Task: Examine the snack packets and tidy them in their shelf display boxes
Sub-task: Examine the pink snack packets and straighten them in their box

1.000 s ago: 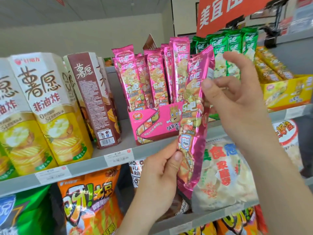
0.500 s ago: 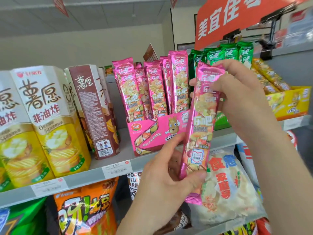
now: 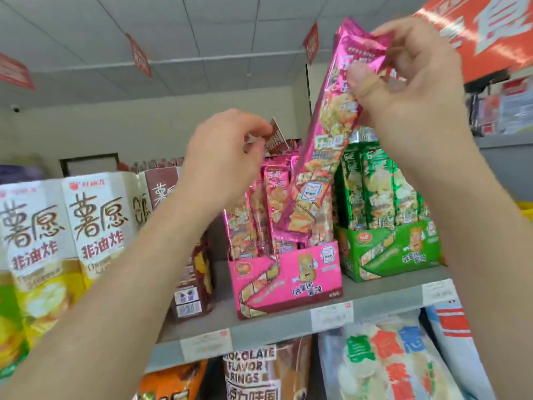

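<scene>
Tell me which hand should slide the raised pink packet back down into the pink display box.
The right hand: it already grips the pink packet near its top, bottom end at the pink display box. The left hand is at the standing packets.

Packets (image 3: 259,215) crowd the pink box (image 3: 288,281), a slanted packet (image 3: 323,157) dips into its right-hand gap, the green box (image 3: 389,255) presses its right side, brown carton (image 3: 190,284) stands left, leaving only overhead access.

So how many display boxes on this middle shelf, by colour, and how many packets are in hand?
Pink display box: 1
Green display box: 1
Pink packet held by right hand: 1
Total: 3
</scene>
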Available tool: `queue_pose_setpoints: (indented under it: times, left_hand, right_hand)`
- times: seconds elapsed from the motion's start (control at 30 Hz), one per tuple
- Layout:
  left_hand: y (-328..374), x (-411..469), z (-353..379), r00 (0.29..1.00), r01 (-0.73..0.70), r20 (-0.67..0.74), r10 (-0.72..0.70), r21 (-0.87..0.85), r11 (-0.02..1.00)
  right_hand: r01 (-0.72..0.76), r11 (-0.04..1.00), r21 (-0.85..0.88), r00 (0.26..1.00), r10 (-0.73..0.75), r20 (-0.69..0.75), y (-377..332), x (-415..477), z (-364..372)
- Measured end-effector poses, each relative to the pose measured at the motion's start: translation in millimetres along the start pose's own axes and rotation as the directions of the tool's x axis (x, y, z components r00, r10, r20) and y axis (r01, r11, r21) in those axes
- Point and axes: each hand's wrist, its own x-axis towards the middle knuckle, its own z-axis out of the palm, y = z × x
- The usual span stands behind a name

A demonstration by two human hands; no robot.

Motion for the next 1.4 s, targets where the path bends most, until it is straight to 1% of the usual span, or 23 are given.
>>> queue_pose_setpoints:
  times: [0.07, 0.13, 0.2, 0.23, 0.27, 0.3, 0.37, 0.43, 0.5, 0.57, 0.63, 0.67, 0.73, 0.8, 0.83, 0.87, 0.93, 1.03, 1.1, 1.17, 1.27, 1.33, 1.4]
  left_hand:
    - [-15, 28, 10, 0.987, -0.030, 0.163, 0.004, 0.158, 0.987]
    - [-22, 43, 23, 0.922, -0.085, 0.387, -0.028, 0.271, 0.959]
    - [-26, 47, 35, 0.827, -0.123, 0.557, -0.072, 0.305, 0.944]
    - [-28, 47, 39, 0.794, -0.125, 0.602, -0.082, 0.294, 0.948]
    - [-31, 46, 42, 0.779, -0.114, 0.622, -0.082, 0.268, 0.957]
    - [-33, 47, 43, 0.780, -0.099, 0.622, -0.069, 0.232, 0.968]
    - [-36, 47, 42, 0.809, -0.073, 0.587, -0.032, 0.154, 0.985]
    - [-38, 48, 38, 0.856, -0.048, 0.518, -0.002, 0.083, 0.995]
    - [-39, 50, 35, 0.901, -0.026, 0.434, 0.006, 0.038, 0.999]
    - [-37, 51, 34, 0.916, 0.007, 0.401, -0.010, 0.008, 1.000]
    - [-34, 52, 33, 0.901, 0.038, 0.434, -0.017, -0.039, 0.999]
    - [-33, 53, 30, 0.874, 0.046, 0.485, -0.012, -0.058, 0.997]
    - [-31, 57, 21, 0.790, 0.093, 0.612, -0.016, -0.094, 0.991]
    - [-33, 60, 12, 0.707, 0.192, 0.706, -0.025, -0.158, 0.969]
    - [-34, 60, 10, 0.692, 0.226, 0.721, -0.022, -0.188, 0.956]
    - [-34, 60, 10, 0.704, 0.241, 0.710, -0.022, -0.209, 0.948]
    - [-34, 56, 14, 0.757, 0.256, 0.652, -0.041, -0.238, 0.937]
    - [-32, 51, 21, 0.790, 0.285, 0.610, -0.067, -0.268, 0.921]
    - [-33, 49, 23, 0.804, 0.274, 0.589, -0.079, -0.249, 0.929]
    - [-32, 47, 23, 0.794, 0.236, 0.602, -0.084, -0.178, 0.955]
    - [-32, 45, 28, 0.753, 0.126, 0.639, -0.160, 0.099, 0.987]
    - [-32, 42, 31, 0.767, 0.079, 0.610, -0.199, 0.219, 0.973]
    - [-32, 41, 32, 0.785, 0.065, 0.579, -0.221, 0.278, 0.959]
  right_hand:
    - [0.049, 0.998, -0.037, 0.999, -0.048, 0.013, 0, 12, 8]
    - [0.058, 0.997, -0.053, 0.997, -0.055, 0.053, 3, 20, 18]
    - [0.036, 0.997, -0.062, 0.993, -0.029, 0.113, 10, 23, 27]
    - [0.013, 0.998, -0.066, 0.989, -0.003, 0.145, 15, 22, 31]
    - [-0.016, 0.997, -0.071, 0.984, 0.028, 0.175, 21, 20, 35]
    - [-0.041, 0.995, -0.088, 0.977, 0.058, 0.203, 26, 18, 37]
    - [-0.054, 0.989, -0.141, 0.962, 0.089, 0.258, 34, 13, 41]
    - [-0.012, 0.975, -0.223, 0.944, 0.085, 0.320, 40, 9, 40]
    - [0.058, 0.928, -0.368, 0.917, 0.097, 0.388, 43, 8, 37]
    - [0.091, 0.870, -0.484, 0.875, 0.162, 0.457, 44, 9, 34]
    - [0.107, 0.817, -0.567, 0.830, 0.241, 0.503, 45, 11, 34]
    - [0.113, 0.791, -0.601, 0.812, 0.275, 0.515, 46, 13, 34]
    - [0.131, 0.761, -0.636, 0.778, 0.319, 0.542, 47, 15, 32]
    - [0.144, 0.767, -0.625, 0.738, 0.337, 0.584, 48, 15, 31]
    - [0.143, 0.779, -0.611, 0.722, 0.340, 0.603, 48, 14, 31]
    - [0.133, 0.792, -0.597, 0.711, 0.343, 0.614, 49, 13, 32]
    - [0.125, 0.801, -0.585, 0.710, 0.339, 0.616, 48, 9, 37]
    - [0.219, 0.765, -0.606, 0.734, 0.280, 0.619, 49, 5, 43]
    - [0.269, 0.756, -0.597, 0.744, 0.230, 0.627, 49, 3, 43]
    - [0.273, 0.771, -0.576, 0.751, 0.203, 0.628, 50, 2, 42]
    - [0.258, 0.753, -0.605, 0.773, 0.214, 0.597, 53, 0, 41]
    - [0.266, 0.711, -0.651, 0.790, 0.227, 0.570, 57, -2, 40]
    - [0.269, 0.679, -0.684, 0.799, 0.240, 0.552, 59, -3, 40]
